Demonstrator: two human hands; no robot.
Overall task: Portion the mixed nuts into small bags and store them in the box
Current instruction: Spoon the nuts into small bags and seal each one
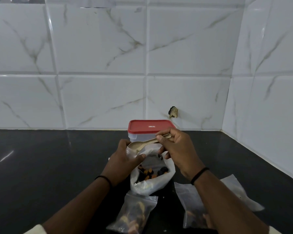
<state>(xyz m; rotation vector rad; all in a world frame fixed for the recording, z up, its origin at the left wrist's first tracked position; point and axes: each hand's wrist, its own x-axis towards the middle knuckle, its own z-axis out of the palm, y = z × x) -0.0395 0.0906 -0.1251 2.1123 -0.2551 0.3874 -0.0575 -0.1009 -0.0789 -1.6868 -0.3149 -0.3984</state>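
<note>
A: Which hand carries the tool, and how is its grip set?

B: The right hand (178, 149) pinches the handle of a spoon (142, 144), bowl pointing toward 9 o'clock; the left hand (123, 159) grasps the rim of a small clear bag (132, 152) just under that bowl, thumb across its front.

A: Where are the mixed nuts?

B: In an open white bag (152, 181) on the dark surface (41, 166), directly below both hands; the mixed nuts (150, 172) (orange and black pieces) show through its mouth.

A: And the portions, and the box?

B: One filled bag (134, 213) lies at 6 o'clock of the white bag; a second filled bag (191, 208) lies at 4 o'clock, partly hidden by the right forearm; the box (139, 135), red lid (149, 126) on, stands at 12 o'clock against the tiled wall (100, 56).
</note>
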